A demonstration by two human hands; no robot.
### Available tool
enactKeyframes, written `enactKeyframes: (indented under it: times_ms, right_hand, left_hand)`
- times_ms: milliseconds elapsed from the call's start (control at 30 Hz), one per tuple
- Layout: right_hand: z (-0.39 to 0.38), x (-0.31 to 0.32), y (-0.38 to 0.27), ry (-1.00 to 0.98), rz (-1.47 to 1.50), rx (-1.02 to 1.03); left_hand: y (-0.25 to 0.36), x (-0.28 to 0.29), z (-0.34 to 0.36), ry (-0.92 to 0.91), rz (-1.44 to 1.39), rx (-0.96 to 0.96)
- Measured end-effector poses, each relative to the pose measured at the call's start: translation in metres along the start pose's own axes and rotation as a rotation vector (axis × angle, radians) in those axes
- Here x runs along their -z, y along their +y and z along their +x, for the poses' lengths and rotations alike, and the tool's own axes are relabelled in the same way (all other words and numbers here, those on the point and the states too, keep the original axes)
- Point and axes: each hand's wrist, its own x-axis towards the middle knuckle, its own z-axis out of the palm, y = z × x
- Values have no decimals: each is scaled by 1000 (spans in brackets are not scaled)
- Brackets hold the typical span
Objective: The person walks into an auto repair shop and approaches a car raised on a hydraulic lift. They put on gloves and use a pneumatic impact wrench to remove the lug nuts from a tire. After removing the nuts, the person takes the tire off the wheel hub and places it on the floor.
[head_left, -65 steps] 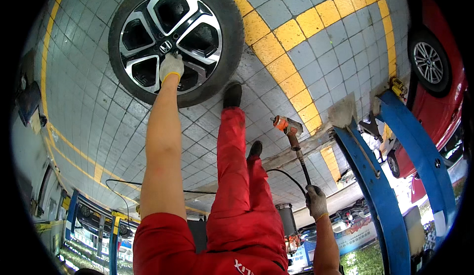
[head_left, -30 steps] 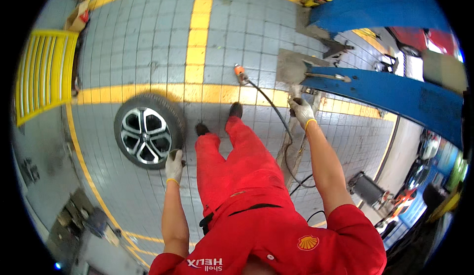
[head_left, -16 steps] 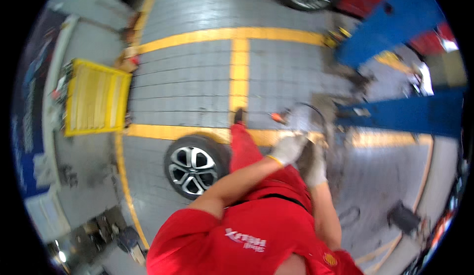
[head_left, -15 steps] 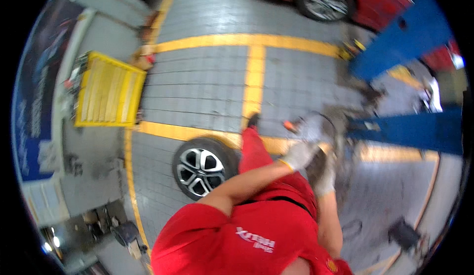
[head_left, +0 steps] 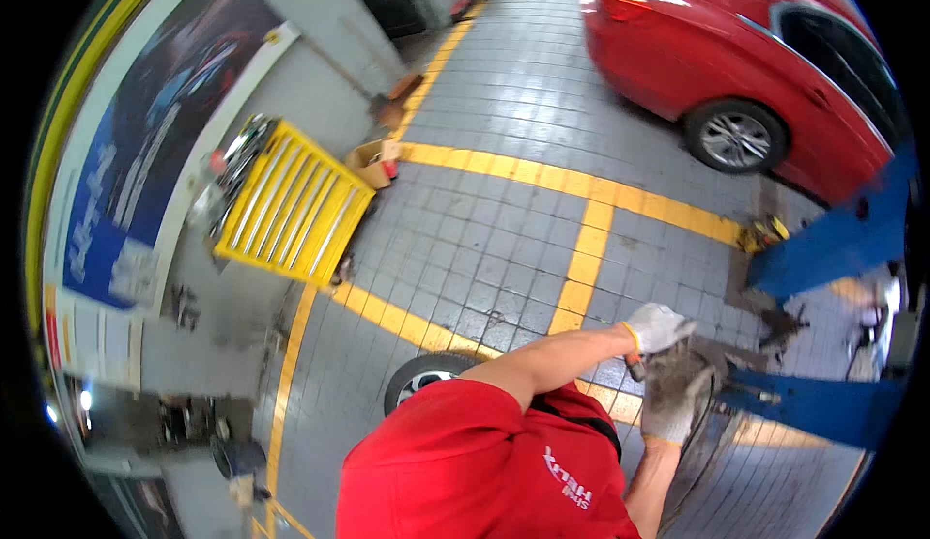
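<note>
Both my hands wear whitish work gloves and are close together at the right, in front of a blue lift post. My left hand (head_left: 659,328) is bent over the upper end of a dark grey, worn-looking piece (head_left: 672,367); its fingers look closed. My right hand (head_left: 668,411) is at the lower end of the same piece, its fingers curled and partly hidden. A small orange-and-dark tool end (head_left: 635,366) pokes out just below my left wrist. Beside my right hand runs a dark hose or cable (head_left: 715,405). What exactly each hand grips is unclear.
A wheel (head_left: 424,378) lies on the tiled floor, partly behind my red sleeve. A yellow tool trolley (head_left: 298,208) stands by the left wall, a cardboard box (head_left: 371,163) beside it. At the far right is a red car (head_left: 668,64); the blue lift arm (head_left: 814,405) reaches toward my hands.
The view has swung, so the car and trolley show more fully and the wheel is mostly covered. My hands have moved away from my body, and the orange-tipped tool is now beside my left wrist.
</note>
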Motion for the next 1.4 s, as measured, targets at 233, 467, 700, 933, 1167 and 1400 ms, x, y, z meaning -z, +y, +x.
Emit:
enactKeyframes:
  times_ms: [233,467,700,933,1167,1400]
  right_hand:
    - [-8,-14,17,336,-92,157]
    - [-50,-16,-12,634,-59,510]
    - [-104,14,-25,978,-228,657]
    - [-140,18,-38,880,-137,815]
    - [-159,96,30,1476,-936,797]
    - [-109,47,67,2019,-1376,471]
  left_hand:
    - [-37,-35,47,-258,198,-26]
    - [28,-74,52,-312,-214,-102]
    - [110,-71,38,-514,-434,-265]
    - [121,-65,5,-414,-580,-279]
    - [153,-110,-43,-1429,-823,-16]
    - [178,-56,-9,-2101,-652,383]
